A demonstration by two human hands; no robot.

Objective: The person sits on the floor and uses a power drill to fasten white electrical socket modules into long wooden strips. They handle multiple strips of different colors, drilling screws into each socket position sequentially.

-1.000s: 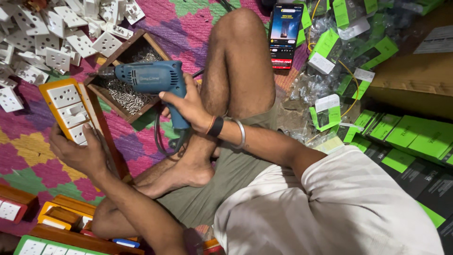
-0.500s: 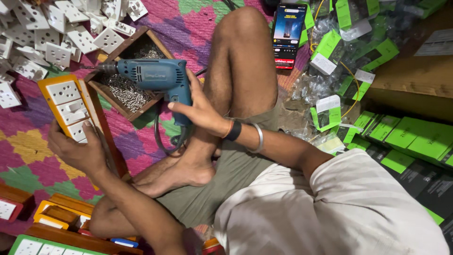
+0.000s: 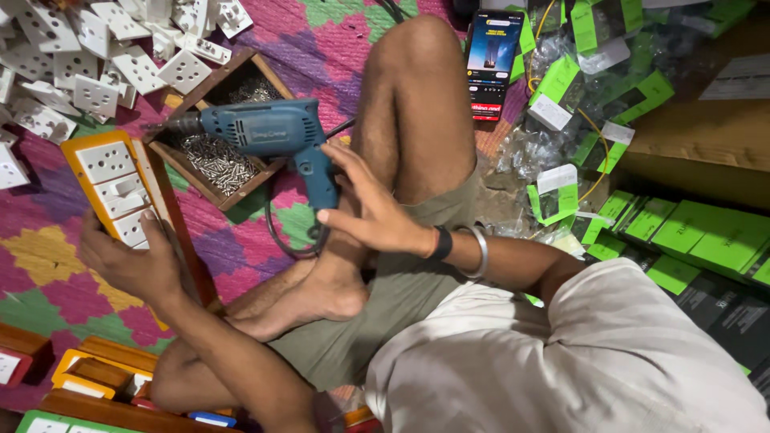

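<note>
Right hand now off blue drill, fingers spread, left hand gripping switchboard

The setting was a small floor-level assembly workshop, apparently home-based, for electrical switchboards. Work was carried out seated on a patterned woven mat, not at a bench. A heap of loose white socket plates lay at the upper left. An open wooden box of screws stood beside a blue electric drill. Orange-framed wooden switchboards, fitted with white sockets, lay on the mat, with further wooden frames stacked at the lower left. Green-labelled clear packets and green cartons were piled at the right. A lit phone stood among them.
</note>
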